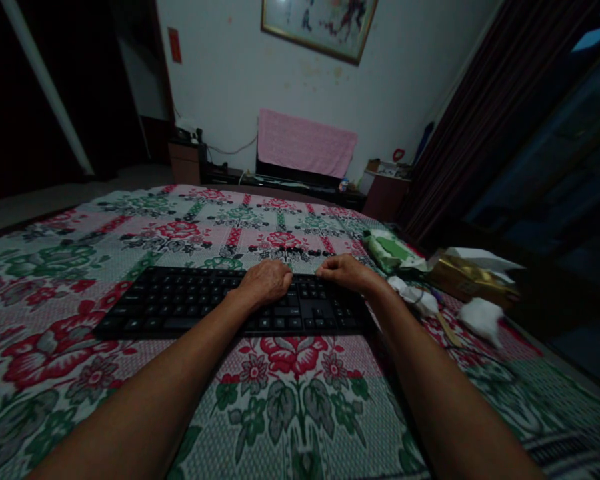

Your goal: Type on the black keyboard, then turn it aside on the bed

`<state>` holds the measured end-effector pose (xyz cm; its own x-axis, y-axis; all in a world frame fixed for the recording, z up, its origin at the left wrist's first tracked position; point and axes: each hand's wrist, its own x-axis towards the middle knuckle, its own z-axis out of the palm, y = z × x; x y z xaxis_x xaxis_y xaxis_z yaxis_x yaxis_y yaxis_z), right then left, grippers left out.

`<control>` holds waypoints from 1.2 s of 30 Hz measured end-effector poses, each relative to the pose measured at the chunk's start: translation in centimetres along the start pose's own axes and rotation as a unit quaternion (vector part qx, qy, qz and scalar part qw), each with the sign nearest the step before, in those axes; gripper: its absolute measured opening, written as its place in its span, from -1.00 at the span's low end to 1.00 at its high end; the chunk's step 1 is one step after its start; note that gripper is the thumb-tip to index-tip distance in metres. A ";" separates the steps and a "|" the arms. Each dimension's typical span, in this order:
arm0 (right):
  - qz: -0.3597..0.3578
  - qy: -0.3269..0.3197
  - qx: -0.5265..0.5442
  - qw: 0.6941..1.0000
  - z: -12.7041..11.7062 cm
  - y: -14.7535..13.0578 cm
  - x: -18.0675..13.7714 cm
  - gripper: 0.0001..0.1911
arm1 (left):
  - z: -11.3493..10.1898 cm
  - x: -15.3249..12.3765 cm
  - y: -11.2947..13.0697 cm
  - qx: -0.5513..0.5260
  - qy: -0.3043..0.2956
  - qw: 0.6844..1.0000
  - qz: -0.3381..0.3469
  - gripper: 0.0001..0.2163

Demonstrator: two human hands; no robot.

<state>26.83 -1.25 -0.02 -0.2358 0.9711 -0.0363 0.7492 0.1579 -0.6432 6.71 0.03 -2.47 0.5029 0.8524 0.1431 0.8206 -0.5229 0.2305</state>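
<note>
Keyboard (180, 303) is lying on the bed (55, 347), left hand (265, 280) and right hand (345, 272) resting on its keys; I cannot tell if either grip is closing. Leaning hard could be sinking it into the soft bed.

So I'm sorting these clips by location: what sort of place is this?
Most likely a home bedroom: a black keyboard lies on a floral bedspread, with a framed picture on the wall and dark curtains at the right.

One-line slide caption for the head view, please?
Left hand and right hand rest on a black keyboard lying on a floral bedspread in a dim room.
</note>
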 end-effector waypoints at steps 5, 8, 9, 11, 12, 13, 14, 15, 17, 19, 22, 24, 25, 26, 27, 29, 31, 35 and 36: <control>0.002 -0.021 0.026 0.999 -0.3 0.0 -0.3 -0.65 | 0.1 0.0 -0.1 0.001 0.005 1.000 0.003 -0.65; 0.007 -0.027 0.028 0.999 -0.4 0.0 -0.4 -0.66 | 0.2 0.0 -0.2 0.007 0.007 1.000 0.009 -0.64; 0.006 -0.032 0.029 0.999 -0.5 0.0 -0.4 -0.67 | 0.2 0.0 -0.2 0.008 0.010 1.000 0.013 -0.64; 0.001 -0.041 0.033 0.999 -0.5 0.0 -0.5 -0.69 | 0.3 0.0 -0.2 0.012 0.015 1.000 0.020 -0.64; -0.002 -0.044 0.035 0.998 -0.4 -0.1 -0.5 -0.70 | 0.3 0.0 -0.2 0.013 0.016 1.000 0.022 -0.63; -0.003 -0.044 0.035 0.998 -0.4 0.0 -0.5 -0.70 | 0.3 0.0 -0.2 0.013 0.017 1.000 0.022 -0.63; -0.002 -0.039 0.034 0.999 -0.3 0.0 -0.4 -0.70 | 0.2 0.0 -0.2 0.013 0.016 1.000 0.022 -0.63; 0.002 -0.031 0.032 0.999 -0.2 0.0 -0.4 -0.70 | 0.2 0.0 -0.2 0.012 0.015 1.000 0.021 -0.64; 0.011 -0.015 0.029 0.999 -0.1 0.0 -0.3 -0.68 | 0.2 0.0 -0.2 0.008 0.013 1.000 0.018 -0.64; 0.018 -0.009 0.030 0.999 -0.1 -0.1 -0.2 -0.68 | 0.1 0.0 -0.1 0.006 0.009 1.000 0.013 -0.64; 0.039 -0.017 0.037 0.998 -0.1 -0.3 -0.2 -0.69 | 0.2 0.1 -0.1 0.007 0.008 1.000 0.011 -0.64; 0.053 -0.017 0.038 0.998 -0.2 -0.4 -0.1 -0.70 | 0.3 0.1 -0.2 0.007 0.011 1.000 0.013 -0.65; 0.054 -0.014 0.035 0.998 -0.2 -0.4 0.0 -0.71 | 0.4 0.1 -0.2 0.007 0.013 1.000 0.015 -0.64; 0.053 -0.010 0.030 0.998 -0.2 -0.3 0.1 -0.71 | 0.4 0.1 -0.3 0.007 0.014 1.000 0.016 -0.64; 0.048 -0.007 0.024 0.999 -0.2 -0.3 0.2 -0.72 | 0.5 0.1 -0.3 0.008 0.015 1.000 0.018 -0.64; 0.040 -0.008 0.011 0.999 -0.3 -0.1 0.4 -0.73 | 0.5 0.1 -0.3 0.011 0.018 1.000 0.020 -0.63; 0.040 -0.010 0.001 0.999 -0.3 0.0 0.5 -0.74 | 0.4 0.1 -0.3 0.015 0.021 0.999 0.022 -0.63; 0.052 -0.013 -0.004 0.999 -0.3 0.0 0.5 -0.75 | 0.3 0.2 -0.2 0.014 0.018 1.000 0.019 -0.64; 0.054 -0.014 -0.002 0.998 -0.2 0.0 0.5 -0.75 | 0.3 0.2 -0.2 0.012 0.018 1.000 0.018 -0.64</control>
<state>26.84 -0.75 0.16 -0.1696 0.9773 -0.1268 0.7736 0.0524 -0.6315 6.74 0.32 -2.82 0.5230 0.8317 0.1867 0.8079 -0.5535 0.2023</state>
